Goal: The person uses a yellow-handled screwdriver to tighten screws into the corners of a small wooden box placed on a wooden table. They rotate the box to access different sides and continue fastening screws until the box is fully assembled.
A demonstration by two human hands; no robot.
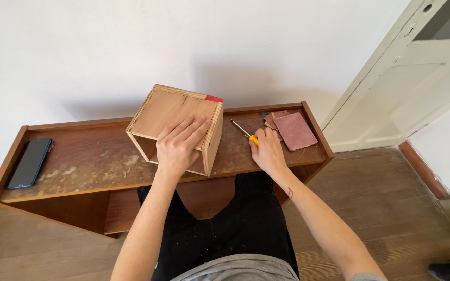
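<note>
Pressing wooden box (175, 122) flat: left hand (178, 145), fingers spread; right hand (267, 151) curled around yellow-handled screwdriver (246, 132).

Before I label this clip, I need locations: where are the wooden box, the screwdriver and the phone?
wooden box (170, 110): head view, on its top panel.
screwdriver (240, 128): head view, on its metal shaft.
phone (30, 162): head view, on the middle of its dark screen.
</note>
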